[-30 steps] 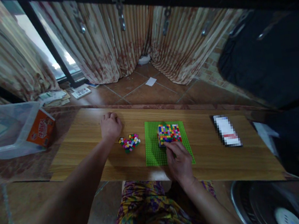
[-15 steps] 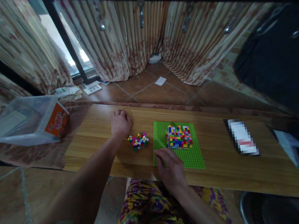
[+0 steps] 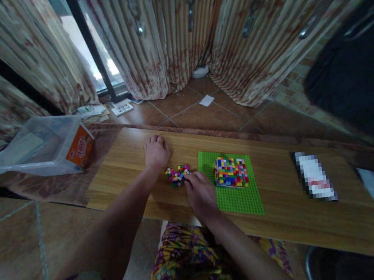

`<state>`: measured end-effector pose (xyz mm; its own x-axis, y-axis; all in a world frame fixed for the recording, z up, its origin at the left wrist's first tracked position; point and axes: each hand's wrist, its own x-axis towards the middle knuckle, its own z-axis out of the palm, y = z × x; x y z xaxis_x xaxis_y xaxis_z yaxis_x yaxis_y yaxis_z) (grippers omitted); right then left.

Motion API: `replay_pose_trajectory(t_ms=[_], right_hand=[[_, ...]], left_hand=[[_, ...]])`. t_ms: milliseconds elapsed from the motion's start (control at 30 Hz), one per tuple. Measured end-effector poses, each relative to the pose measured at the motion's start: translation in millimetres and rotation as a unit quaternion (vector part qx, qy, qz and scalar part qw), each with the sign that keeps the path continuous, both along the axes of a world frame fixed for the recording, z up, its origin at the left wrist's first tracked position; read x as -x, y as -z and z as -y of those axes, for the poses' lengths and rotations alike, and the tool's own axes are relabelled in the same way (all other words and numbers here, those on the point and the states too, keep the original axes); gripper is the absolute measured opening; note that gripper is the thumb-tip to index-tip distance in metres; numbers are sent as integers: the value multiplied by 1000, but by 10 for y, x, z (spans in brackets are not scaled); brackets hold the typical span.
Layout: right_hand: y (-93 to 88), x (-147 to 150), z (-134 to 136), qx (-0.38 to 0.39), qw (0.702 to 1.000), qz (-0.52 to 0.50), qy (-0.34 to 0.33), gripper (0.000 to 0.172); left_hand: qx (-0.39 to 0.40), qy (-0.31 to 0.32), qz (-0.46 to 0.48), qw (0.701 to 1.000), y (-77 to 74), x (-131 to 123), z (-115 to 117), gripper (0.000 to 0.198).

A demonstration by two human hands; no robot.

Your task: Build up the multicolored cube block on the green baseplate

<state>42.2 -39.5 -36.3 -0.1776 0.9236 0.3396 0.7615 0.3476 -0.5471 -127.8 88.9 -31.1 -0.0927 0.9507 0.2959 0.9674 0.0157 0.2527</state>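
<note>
On the wooden table, my left hand (image 3: 157,153) rests palm down, its fingers lying loosely on the wood behind a small pile of loose colourful toy bricks (image 3: 176,175). It holds nothing that I can see. My right hand (image 3: 202,196) is at the pile's right edge, thumb and forefinger pinched together by the bricks. What sits between those fingertips is too small to make out. Right of this hand lies a green studded baseplate (image 3: 239,204). A multicoloured block of bricks (image 3: 231,172) stands on it, its top covered with small coloured pieces.
A clear plastic bin (image 3: 45,139) with an orange label stands beyond the table's left end. A phone-like flat object (image 3: 315,176), its face pixelated, lies on the right of the table (image 3: 284,210). Papers (image 3: 122,108) and curtains are behind. A dark round rim (image 3: 309,265) shows at lower right.
My right hand has moved left and slightly away from me, from the baseplate's left edge to the loose bricks. My left hand stays in place on the table. The whole view has shifted slightly.
</note>
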Motion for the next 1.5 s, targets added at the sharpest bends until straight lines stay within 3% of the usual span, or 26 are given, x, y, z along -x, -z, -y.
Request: replay_pose_trajectory(t_ms=[200, 400, 700, 967, 1500], right_hand=[[10, 14, 22, 2, 1000, 14, 4, 15], [-58, -75, 229, -10, 998, -67, -16, 15], [-231, -597, 544, -14, 989, -133, 62, 15], [-248, -952, 408, -44, 980, -123, 148, 17], [-311, -910, 298, -65, 986, -74, 137, 21]], left_hand=[[3, 0, 1, 1000, -17, -2, 3, 25], [-3, 2, 10, 1000, -6, 9, -8, 26], [-3, 5, 10, 1000, 8, 23, -28, 28], [3, 4, 2, 1000, -11, 20, -25, 30], [7, 6, 8, 1000, -36, 12, -16, 29]])
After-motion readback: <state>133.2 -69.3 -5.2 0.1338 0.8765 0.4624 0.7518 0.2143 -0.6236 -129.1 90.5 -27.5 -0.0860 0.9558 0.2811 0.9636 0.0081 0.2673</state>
